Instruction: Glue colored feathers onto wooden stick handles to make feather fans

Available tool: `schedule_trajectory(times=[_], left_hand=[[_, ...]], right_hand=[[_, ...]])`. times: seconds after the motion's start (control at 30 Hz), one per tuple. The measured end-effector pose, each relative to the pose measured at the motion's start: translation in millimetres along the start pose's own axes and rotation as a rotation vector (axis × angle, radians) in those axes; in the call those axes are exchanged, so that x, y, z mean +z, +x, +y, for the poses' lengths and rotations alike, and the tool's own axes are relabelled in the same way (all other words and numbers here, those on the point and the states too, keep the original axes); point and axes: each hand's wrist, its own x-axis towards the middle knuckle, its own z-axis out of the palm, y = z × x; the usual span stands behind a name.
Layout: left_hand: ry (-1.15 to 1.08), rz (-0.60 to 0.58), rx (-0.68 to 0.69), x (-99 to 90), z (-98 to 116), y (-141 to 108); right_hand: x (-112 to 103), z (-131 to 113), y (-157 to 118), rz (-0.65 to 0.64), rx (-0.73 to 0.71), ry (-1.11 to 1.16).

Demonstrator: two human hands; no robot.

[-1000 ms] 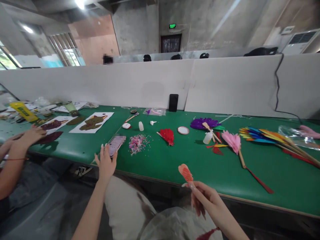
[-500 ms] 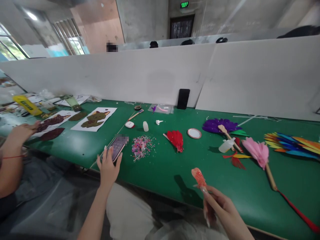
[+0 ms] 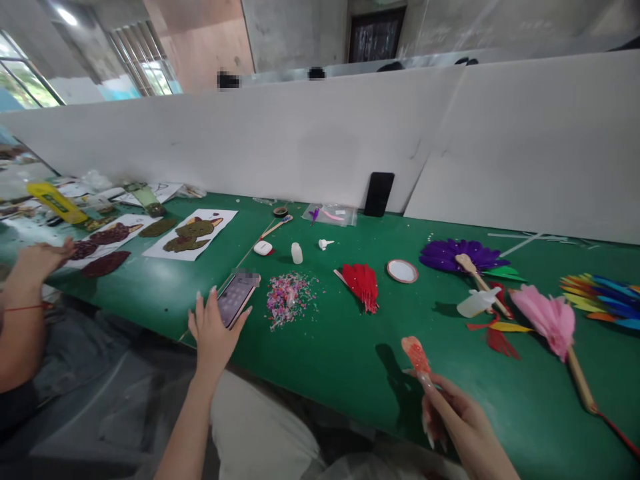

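My left hand [image 3: 215, 337] spans the lower part of a phone [image 3: 237, 298], its fingers along the left edge and its thumb at the right edge. The phone lies face up near the table's front edge. Between the fingertips of my right hand [image 3: 450, 403] is a small flat orange-red piece [image 3: 416, 353] with a rounded pale tip, held above the table; its lower end is hidden by the fingers. Right of the phone lies a loose pile of pink and purple confetti-like bits [image 3: 290, 300]. A red feathery fan-shaped piece [image 3: 361, 285] rests farther right.
On the green table [image 3: 320, 353] are a small white bottle [image 3: 297, 253], a round white lid [image 3: 403, 271], a glue bottle [image 3: 475, 304], a purple feather fan [image 3: 443, 257] and a pink fan [image 3: 545, 317]. A white partition [image 3: 250, 147] stands behind. At left, another person's hand [image 3: 43, 260] is beside pictures.
The view has shifted, so most table items appear farther right. My left hand has slid leftward on the phone, uncovering more of its screen. My right hand still holds the orange-red piece.
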Motion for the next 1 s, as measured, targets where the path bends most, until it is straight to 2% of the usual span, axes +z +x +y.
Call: schedule_trajectory(times=[0.13, 0.2, 0.47, 0.7, 1.0], left_hand=[[0.132, -0.301, 0.033, 8.2, 6.2, 31.7], [0.179, -0.375, 0.037, 13.1, 11.8, 43.3], [0.249, -0.278, 0.035, 25.7, 23.5, 48.3], [0.19, -0.299, 0.025, 24.3, 18.6, 52.2], [0.177, -0.276, 0.007, 25.9, 22.7, 50.2]], right_hand=[[-0.5, 1.5, 1.8, -0.005, 0.008, -0.007], [-0.7, 1.4, 1.4, -0.015, 0.005, -0.011], [-1.2, 3.4, 2.3, -0.011, 0.004, -0.009], [-4.5, 9.4, 6.3, -0.034, -0.003, -0.001], [-3.1, 10.2, 6.0, -0.049, -0.013, -0.018]])
